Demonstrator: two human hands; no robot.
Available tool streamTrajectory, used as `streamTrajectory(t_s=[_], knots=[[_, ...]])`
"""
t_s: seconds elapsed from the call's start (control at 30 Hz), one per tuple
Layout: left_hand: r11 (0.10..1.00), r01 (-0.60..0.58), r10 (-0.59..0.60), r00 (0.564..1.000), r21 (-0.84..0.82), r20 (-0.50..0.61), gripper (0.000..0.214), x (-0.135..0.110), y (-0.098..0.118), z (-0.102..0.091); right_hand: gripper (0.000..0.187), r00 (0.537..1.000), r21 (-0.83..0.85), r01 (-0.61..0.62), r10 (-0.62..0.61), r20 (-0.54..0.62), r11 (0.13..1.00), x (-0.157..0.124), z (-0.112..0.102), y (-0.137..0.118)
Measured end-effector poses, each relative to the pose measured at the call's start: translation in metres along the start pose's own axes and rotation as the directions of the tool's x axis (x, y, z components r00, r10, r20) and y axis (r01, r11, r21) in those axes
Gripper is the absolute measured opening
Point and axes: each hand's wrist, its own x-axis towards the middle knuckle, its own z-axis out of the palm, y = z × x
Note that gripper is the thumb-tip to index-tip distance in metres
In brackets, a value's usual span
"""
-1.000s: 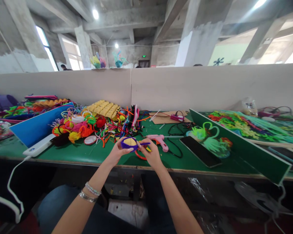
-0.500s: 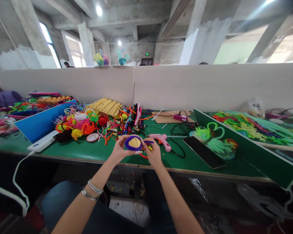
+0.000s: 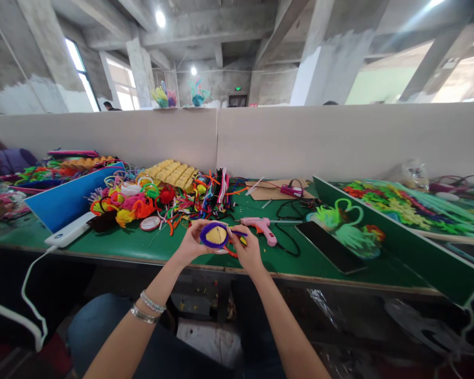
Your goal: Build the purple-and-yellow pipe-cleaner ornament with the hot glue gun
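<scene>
Nearest, bracelets [image 3: 153,303] circle the left wrist, and beyond them the left hand [image 3: 193,243] has its fingers partly closed round a yellow piece [image 3: 216,237], thumb below, holding it up by the front edge of the bench [image 3: 126,241]. The fingers of the right hand [image 3: 248,248] look pinched together on a purple strand [image 3: 240,232] at the piece's right side; purple also rings the yellow. The step in hand seems to be winding or pressing that strand round the rim; the next move would call for a steady left hold and an even pull from the right. Farther off, a glue gun [image 3: 264,229] lies beside a phone [image 3: 327,245], then come a bright pile [image 3: 128,197] and a pale partition [image 3: 280,139].
</scene>
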Motion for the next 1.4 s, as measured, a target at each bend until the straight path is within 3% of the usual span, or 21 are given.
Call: streamTrajectory(t_s=[0.13,0.33,0.5,0.73,0.93,1.07,1.2,1.4], knots=[[0.997,0.034,-0.033,0.999,-0.075,0.003,0.055,0.002,-0.003,0.000,0.013,1.000,0.038,-0.003,0.002,0.028,0.999,0.000,0.000,-0.002],[0.976,0.119,-0.143,0.982,-0.183,-0.126,0.048,0.006,-0.016,0.000,0.014,0.996,-0.018,0.001,0.001,0.084,1.000,0.005,-0.002,-0.015],[0.961,0.137,-0.161,0.984,-0.241,-0.079,0.050,0.004,-0.017,0.003,0.013,0.994,-0.035,0.047,-0.043,0.097,0.998,0.007,-0.003,-0.023],[0.965,0.141,-0.157,0.986,-0.219,-0.057,0.050,0.001,-0.015,0.002,0.014,0.988,0.042,0.000,-0.006,0.151,0.999,0.006,-0.003,-0.024],[0.963,0.153,-0.164,0.986,-0.221,-0.031,0.053,0.002,-0.016,0.002,0.013,0.989,-0.055,0.051,-0.042,0.143,0.997,0.005,-0.004,-0.018],[0.956,0.149,-0.174,0.982,-0.252,-0.076,0.052,0.004,-0.019,0.006,0.014,0.993,-0.029,0.007,-0.004,0.119,1.000,0.006,-0.008,-0.015],[0.945,0.143,-0.187,0.974,-0.295,-0.128,0.052,0.006,-0.023,0.007,0.014,0.979,0.044,-0.028,0.018,0.203,0.999,0.010,-0.017,-0.021],[0.886,0.249,-0.291,0.955,-0.392,-0.051,0.059,0.010,-0.026,0.003,0.013,0.945,-0.032,-0.020,0.029,0.327,0.999,0.017,-0.037,-0.027]])
